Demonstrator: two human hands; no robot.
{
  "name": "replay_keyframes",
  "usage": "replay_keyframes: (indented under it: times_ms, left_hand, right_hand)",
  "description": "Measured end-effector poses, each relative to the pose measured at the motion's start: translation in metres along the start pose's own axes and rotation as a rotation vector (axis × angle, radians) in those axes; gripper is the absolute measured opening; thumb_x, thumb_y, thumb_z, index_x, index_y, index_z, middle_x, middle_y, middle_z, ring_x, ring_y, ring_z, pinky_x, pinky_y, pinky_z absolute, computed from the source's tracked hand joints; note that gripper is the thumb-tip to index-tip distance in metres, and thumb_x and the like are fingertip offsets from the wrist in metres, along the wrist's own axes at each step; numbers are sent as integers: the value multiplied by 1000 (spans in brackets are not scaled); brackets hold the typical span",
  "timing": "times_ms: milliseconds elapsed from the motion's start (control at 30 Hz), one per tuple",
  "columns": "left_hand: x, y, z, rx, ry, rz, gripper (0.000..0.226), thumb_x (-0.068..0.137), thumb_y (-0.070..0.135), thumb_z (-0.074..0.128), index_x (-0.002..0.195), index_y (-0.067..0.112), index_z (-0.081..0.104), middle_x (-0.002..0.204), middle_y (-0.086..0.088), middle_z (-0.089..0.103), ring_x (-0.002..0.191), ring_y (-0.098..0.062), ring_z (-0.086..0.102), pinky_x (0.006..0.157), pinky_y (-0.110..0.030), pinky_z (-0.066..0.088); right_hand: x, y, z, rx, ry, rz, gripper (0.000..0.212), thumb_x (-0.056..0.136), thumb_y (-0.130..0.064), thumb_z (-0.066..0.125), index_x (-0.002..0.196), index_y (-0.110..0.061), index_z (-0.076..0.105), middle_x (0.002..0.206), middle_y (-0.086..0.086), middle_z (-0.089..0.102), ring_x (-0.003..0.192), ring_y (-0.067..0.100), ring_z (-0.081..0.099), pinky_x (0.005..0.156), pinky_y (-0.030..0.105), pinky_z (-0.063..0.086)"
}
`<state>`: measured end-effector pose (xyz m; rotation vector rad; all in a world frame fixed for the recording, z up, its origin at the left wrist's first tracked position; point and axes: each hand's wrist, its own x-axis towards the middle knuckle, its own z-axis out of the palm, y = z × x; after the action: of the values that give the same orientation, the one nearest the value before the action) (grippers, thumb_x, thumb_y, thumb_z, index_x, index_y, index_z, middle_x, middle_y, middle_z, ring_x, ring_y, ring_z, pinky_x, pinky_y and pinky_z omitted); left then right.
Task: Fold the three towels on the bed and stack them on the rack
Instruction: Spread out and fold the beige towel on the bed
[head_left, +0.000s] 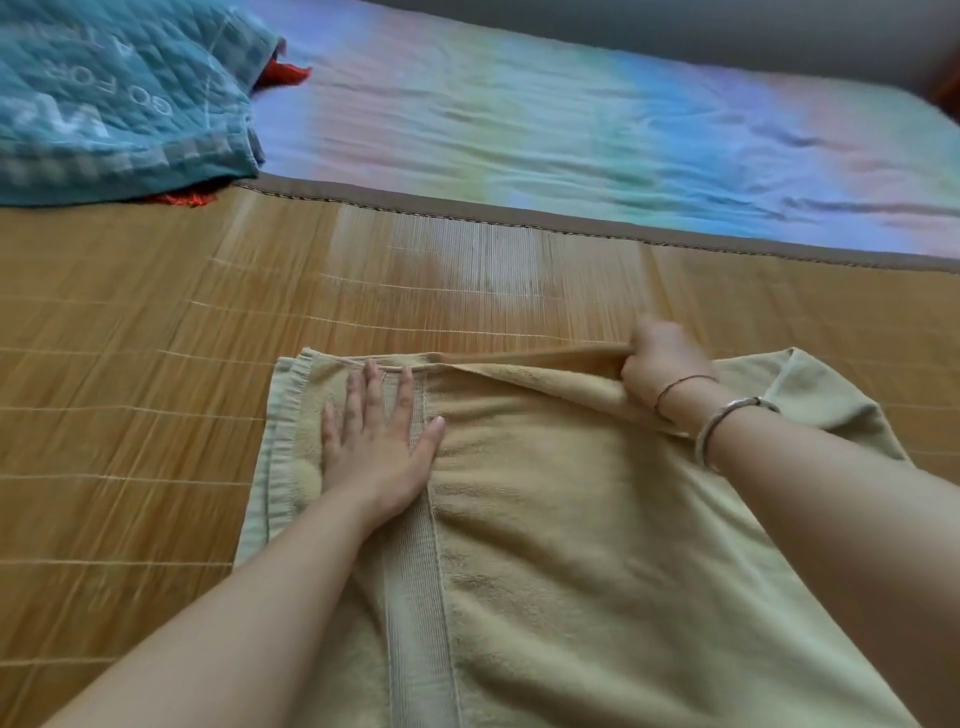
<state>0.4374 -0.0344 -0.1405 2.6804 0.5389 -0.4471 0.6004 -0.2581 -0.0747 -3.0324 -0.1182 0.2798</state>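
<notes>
A yellow-beige towel (561, 545) lies partly folded on the bamboo mat, in the lower middle of the head view. My left hand (376, 441) presses flat on the towel's left part, fingers straight, beside a woven band. My right hand (657, 361) grips the towel's far edge, fingers curled round a lifted fold. A bracelet and a thin cord sit on that wrist. At the top left lies a teal towel (119, 98) with white lettering, and a bit of red cloth (283, 73) pokes out from under it.
The bamboo mat (156, 364) covers the near half of the bed. Beyond its brown border stretches a pastel rainbow sheet (571, 119). A grey wall runs along the far edge. No rack is in view.
</notes>
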Motion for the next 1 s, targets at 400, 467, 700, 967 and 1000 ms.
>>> replay_keyframes:
  times_ms: [400, 467, 700, 967, 1000]
  left_hand:
    - [-2, 23, 3, 70, 177, -85, 65, 98, 55, 17, 151, 33, -11, 157, -5, -25, 144, -27, -23, 115, -47, -13]
    - [-7, 51, 5, 73, 292, -13, 56, 100, 32, 33, 152, 25, 13, 161, -9, -3, 148, -29, -3, 118, -46, -2]
    - [11, 183, 38, -80, 254, 240, 50, 93, 46, 46, 138, 24, 41, 141, -3, 28, 124, -28, 28, 110, -39, 27]
    - [39, 192, 53, -159, 42, 32, 58, 89, 68, 31, 143, 57, 12, 138, 12, 14, 129, -30, 15, 114, -44, 6]
    - [41, 194, 50, -149, 30, 20, 59, 89, 68, 31, 143, 58, 9, 137, 12, 14, 130, -31, 15, 114, -44, 6]
  right_hand:
    - [2, 55, 6, 355, 124, -191, 27, 80, -2, 47, 104, -13, 43, 112, 11, 45, 95, 31, 55, 90, 47, 46]
    - [-5, 83, -2, 285, 87, -251, 26, 79, -4, 49, 99, -18, 45, 108, 6, 46, 95, 29, 57, 88, 48, 46]
    - [-3, 165, -21, -160, -102, -234, 46, 79, 2, 46, 116, -26, 49, 124, -3, 52, 118, 21, 44, 103, 39, 30]
    - [43, 188, -20, -485, -114, -326, 49, 83, -23, 55, 130, -26, 42, 130, -1, 49, 133, 23, 33, 117, 48, 10]
    - [50, 187, -23, -476, -101, -303, 39, 85, -27, 53, 123, -22, 45, 125, 0, 54, 129, 24, 37, 117, 50, 11]
